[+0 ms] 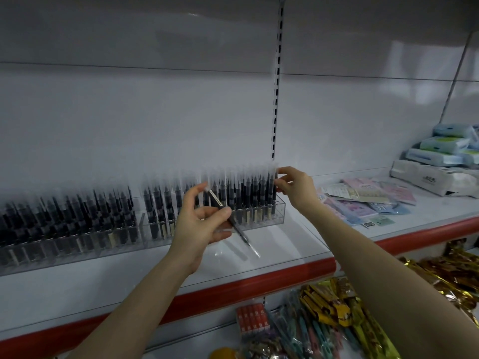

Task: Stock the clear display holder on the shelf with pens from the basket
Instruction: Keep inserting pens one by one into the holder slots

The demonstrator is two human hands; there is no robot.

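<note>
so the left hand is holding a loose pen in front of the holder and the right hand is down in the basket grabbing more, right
Not quite. The left hand does hold a loose pen in front of the clear display holder, but the head view shows the right hand up at the holder's right end, fingers on the upright pens. No basket is visible.

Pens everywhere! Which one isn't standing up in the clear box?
The pen in the left hand. It is tilted outside the holder; all the others stand upright in it.
</note>
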